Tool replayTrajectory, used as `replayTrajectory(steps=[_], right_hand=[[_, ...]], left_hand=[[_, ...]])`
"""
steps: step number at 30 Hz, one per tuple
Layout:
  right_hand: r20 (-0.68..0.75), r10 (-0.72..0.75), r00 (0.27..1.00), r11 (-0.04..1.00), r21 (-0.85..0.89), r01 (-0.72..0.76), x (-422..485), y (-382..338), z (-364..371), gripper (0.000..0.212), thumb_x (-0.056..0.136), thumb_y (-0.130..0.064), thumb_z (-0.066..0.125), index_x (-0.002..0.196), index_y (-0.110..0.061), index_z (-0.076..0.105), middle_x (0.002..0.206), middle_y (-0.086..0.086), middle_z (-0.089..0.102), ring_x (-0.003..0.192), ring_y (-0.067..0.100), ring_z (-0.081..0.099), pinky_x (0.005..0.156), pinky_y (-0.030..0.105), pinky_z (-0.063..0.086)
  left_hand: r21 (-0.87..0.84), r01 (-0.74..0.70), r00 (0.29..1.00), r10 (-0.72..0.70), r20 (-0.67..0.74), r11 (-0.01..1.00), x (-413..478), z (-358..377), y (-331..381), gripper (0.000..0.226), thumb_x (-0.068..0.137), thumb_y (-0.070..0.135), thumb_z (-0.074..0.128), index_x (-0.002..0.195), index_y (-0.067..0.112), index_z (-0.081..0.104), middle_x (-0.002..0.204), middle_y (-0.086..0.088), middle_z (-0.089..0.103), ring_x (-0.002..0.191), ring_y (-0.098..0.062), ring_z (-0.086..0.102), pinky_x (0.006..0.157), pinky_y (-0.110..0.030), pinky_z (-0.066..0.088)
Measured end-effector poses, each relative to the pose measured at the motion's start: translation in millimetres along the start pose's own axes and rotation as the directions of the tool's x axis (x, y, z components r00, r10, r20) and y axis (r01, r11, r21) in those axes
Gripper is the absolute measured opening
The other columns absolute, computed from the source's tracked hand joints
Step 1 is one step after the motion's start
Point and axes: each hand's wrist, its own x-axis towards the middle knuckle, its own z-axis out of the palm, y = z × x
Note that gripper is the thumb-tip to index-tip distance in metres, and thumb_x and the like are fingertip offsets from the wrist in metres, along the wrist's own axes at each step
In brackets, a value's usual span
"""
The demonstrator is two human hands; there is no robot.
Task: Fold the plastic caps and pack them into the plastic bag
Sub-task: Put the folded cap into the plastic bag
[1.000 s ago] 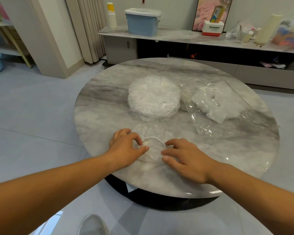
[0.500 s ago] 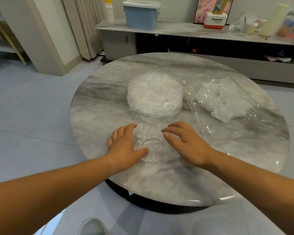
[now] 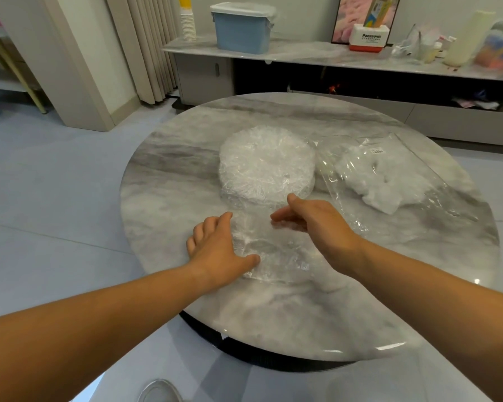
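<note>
- Plastic cap (image 3: pixel 269 250) is laid flat on the table (image 3: pixel 172 198), directly between the two hands.
- Its clear, crumpled outline is roughly round, so no long axis can be made out. An oval ring is seen near its middle, and which face is turned up cannot be told.
- A round stack of caps (image 3: pixel 266 163) is set flat just beyond the fingertips of the right hand.
- A clear plastic bag (image 3: pixel 436 198) is spread flat to the right of the right hand, with white folded caps (image 3: pixel 389 175) seen inside it.
- The table is round, with a glossy grey-veined marble top carried on a dark base. A pale tiled floor (image 3: pixel 55 184) is seen around it.
- Well beyond the hands, a low sideboard (image 3: pixel 302 53) is lined with a blue bin (image 3: pixel 241 31), a stack of paper cups (image 3: pixel 188 23) and a Panasonic box (image 3: pixel 368 39). A pleated curtain (image 3: pixel 145 44) is hung to its left.
- The left hand (image 3: pixel 218 250) is held palm down with straight fingers at the cap's left edge, and its thumb is laid on the plastic.
- The right hand (image 3: pixel 317 221) is held with straight, joined fingers pointed left over the cap's far edge and the thumb raised. Nothing is gripped, and contact with the cap cannot be told.
</note>
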Motion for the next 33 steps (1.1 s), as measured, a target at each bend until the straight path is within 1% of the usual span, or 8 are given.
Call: replayTrajectory(steps=[4,10,13,16,19,24,29,33], right_hand=[[0.117,-0.137,0.984,0.945,-0.283,0.165,-22.8,9.4,-1.2,0.047,0.104,-0.05,0.044,0.095,-0.02,0.079,0.098,-0.01,0.077,0.098,0.0,0.068,0.096,0.024,0.047],[0.449,-0.274,0.85,0.554,-0.649,0.521,-43.3,34.7,-9.4,0.048,0.102,-0.053,0.032,0.08,-0.023,0.063,0.082,-0.01,0.066,0.081,0.01,0.06,0.081,0.039,0.049],[0.519,-0.278,0.808,0.452,-0.671,0.587,-50.9,38.5,-11.1,0.051,0.101,-0.052,0.033,0.105,-0.02,0.073,0.1,-0.007,0.071,0.096,0.013,0.061,0.087,0.038,0.05],[0.553,-0.258,0.792,0.365,-0.703,0.61,-55.0,40.6,-12.3,0.052,0.1,-0.054,0.037,0.128,-0.02,0.064,0.111,-0.004,0.069,0.105,0.016,0.06,0.089,0.036,0.05],[0.562,-0.217,0.798,0.306,-0.737,0.602,-57.6,41.1,-9.6,0.057,0.1,-0.056,0.037,0.145,-0.022,0.048,0.118,-0.005,0.065,0.108,0.016,0.059,0.091,0.035,0.048],[0.551,-0.158,0.82,0.263,-0.776,0.572,-62.7,39.2,-7.1,0.054,0.099,-0.059,0.03,0.126,-0.028,0.064,0.113,-0.009,0.057,0.104,0.013,0.054,0.094,0.033,0.041],[0.551,-0.15,0.821,0.257,-0.779,0.571,-67.7,43.0,-11.3,0.05,0.1,-0.059,0.03,0.118,-0.03,0.067,0.115,-0.009,0.052,0.105,0.011,0.05,0.092,0.027,0.036],[0.551,-0.146,0.821,0.256,-0.781,0.57,-67.5,41.9,-11.0,0.049,0.1,-0.059,0.03,0.117,-0.031,0.066,0.117,-0.008,0.051,0.106,0.012,0.049,0.089,0.025,0.033]], left_hand=[[-0.02,0.0,1.0,-0.001,-0.014,1.0,-0.8,-1.9,-1.3,0.104,0.077,0.06,0.072,0.157,0.03,0.013,0.152,0.003,0.025,0.144,-0.022,0.018,0.117,-0.036,0.014],[-0.043,-0.111,0.986,0.115,0.124,0.993,-2.2,-16.1,-11.1,0.096,0.077,0.057,0.075,0.154,0.041,0.02,0.155,0.01,0.022,0.147,-0.017,0.014,0.118,-0.036,0.016],[-0.044,-0.173,0.917,0.178,0.357,0.984,-1.2,-37.2,-20.9,0.114,0.059,0.074,0.08,0.152,0.047,0.019,0.157,0.015,0.019,0.147,-0.014,0.013,0.122,-0.038,0.021],[-0.041,-0.119,0.917,0.126,0.379,0.992,0.0,-46.4,-17.9,0.115,0.044,0.102,0.052,0.145,0.047,0.035,0.151,0.015,0.029,0.144,-0.014,0.023,0.121,-0.044,0.025],[0.041,-0.071,0.958,0.056,0.282,0.997,0.9,-36.9,-5.5,0.085,0.069,0.092,0.049,0.136,0.039,0.049,0.143,0.005,0.041,0.138,-0.02,0.033,0.116,-0.044,0.031],[0.169,0.005,0.977,-0.041,0.207,0.986,4.9,-27.6,2.1,0.065,0.075,0.073,0.066,0.122,0.032,0.051,0.127,0.003,0.055,0.12,-0.023,0.05,0.102,-0.04,0.043],[0.355,-0.008,0.965,-0.085,0.247,0.935,4.0,-34.2,5.3,0.068,0.064,0.077,0.072,0.109,0.033,0.046,0.115,0.004,0.052,0.11,-0.021,0.044,0.094,-0.036,0.037],[0.261,0.029,0.93,-0.122,0.346,0.965,6.1,-39.1,9.2,0.084,0.053,0.093,0.065,0.104,0.028,0.048,0.109,0.003,0.057,0.105,-0.021,0.054,0.092,-0.037,0.049]])
